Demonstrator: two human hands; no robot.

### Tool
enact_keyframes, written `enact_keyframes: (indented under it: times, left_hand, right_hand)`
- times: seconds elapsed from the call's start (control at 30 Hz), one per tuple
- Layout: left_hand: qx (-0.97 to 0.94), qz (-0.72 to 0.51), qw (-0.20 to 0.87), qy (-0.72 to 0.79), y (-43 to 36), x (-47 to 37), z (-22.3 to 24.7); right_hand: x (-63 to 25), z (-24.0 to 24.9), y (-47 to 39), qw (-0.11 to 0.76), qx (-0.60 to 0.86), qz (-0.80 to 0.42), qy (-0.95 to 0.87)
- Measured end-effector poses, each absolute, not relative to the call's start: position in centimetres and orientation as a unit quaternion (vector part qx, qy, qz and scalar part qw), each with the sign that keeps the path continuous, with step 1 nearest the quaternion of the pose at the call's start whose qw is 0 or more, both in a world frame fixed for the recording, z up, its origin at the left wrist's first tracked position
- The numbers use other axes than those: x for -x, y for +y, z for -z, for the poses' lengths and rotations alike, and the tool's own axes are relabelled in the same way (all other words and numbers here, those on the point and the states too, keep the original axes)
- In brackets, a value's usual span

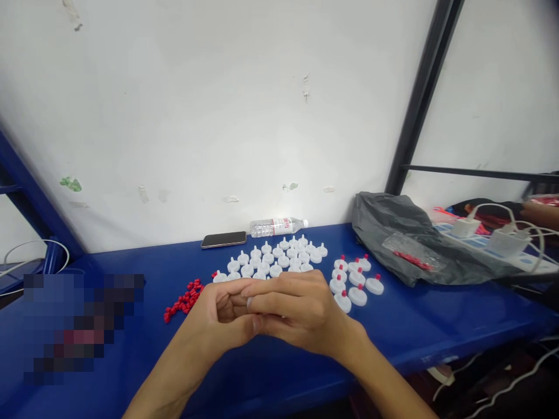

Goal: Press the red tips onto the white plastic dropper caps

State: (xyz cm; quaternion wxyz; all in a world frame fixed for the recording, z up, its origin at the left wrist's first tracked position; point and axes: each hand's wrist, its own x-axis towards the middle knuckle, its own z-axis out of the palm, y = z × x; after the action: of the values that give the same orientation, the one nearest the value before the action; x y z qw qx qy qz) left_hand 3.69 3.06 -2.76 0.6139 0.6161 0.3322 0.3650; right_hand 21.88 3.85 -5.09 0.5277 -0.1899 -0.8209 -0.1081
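My left hand and my right hand meet above the blue table, fingers curled and overlapping. Whatever lies between them, if anything, is hidden by the fingers. Behind them spreads a group of white round caps with thin spouts, partly covered by my hands. Small red pieces lie in a loose pile to the left of my left hand. Several white caps with red tips stand to the right, beyond my right wrist.
A phone and a clear bottle lie by the wall. At the right are a grey plastic bag, a clear packet of red pieces and a power strip with chargers. A pixelated patch covers the left.
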Motion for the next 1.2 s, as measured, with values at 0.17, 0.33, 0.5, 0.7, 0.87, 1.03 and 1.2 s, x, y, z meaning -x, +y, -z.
enact_keyframes:
  times: [0.17,0.33,0.5,0.7,0.87,1.03,1.2]
  left_hand:
    - [-0.622,-0.369,0.599,0.344,3.0,-3.7,2.8]
    - [-0.643,-0.375,0.569,0.351,3.0,-3.7,3.0]
    - [-0.657,-0.390,0.505,0.402,2.8,-3.2,2.9]
    - [-0.660,-0.421,0.346,0.517,3.2,-0.1,1.7]
    - [-0.640,-0.438,0.271,0.570,3.9,3.3,0.8]
    - [-0.648,-0.360,0.226,0.632,5.5,6.6,1.5]
    - [-0.696,-0.212,0.190,0.659,6.5,8.8,2.8]
  right_hand:
    - [-22.1,5.1,3.6,0.509,0.204,0.092,-0.831]
    - [-22.3,5.3,3.8,0.503,0.212,0.071,-0.835]
    - [-23.8,4.1,4.0,0.538,0.239,0.057,-0.806]
    - [-31.7,2.7,5.7,0.538,0.508,0.097,-0.666]
    - [-38.3,4.3,7.7,0.354,0.713,0.097,-0.597]
    - [-39.5,5.7,8.4,0.281,0.734,0.084,-0.612]
    - [-39.6,6.3,8.8,0.230,0.739,0.067,-0.629]
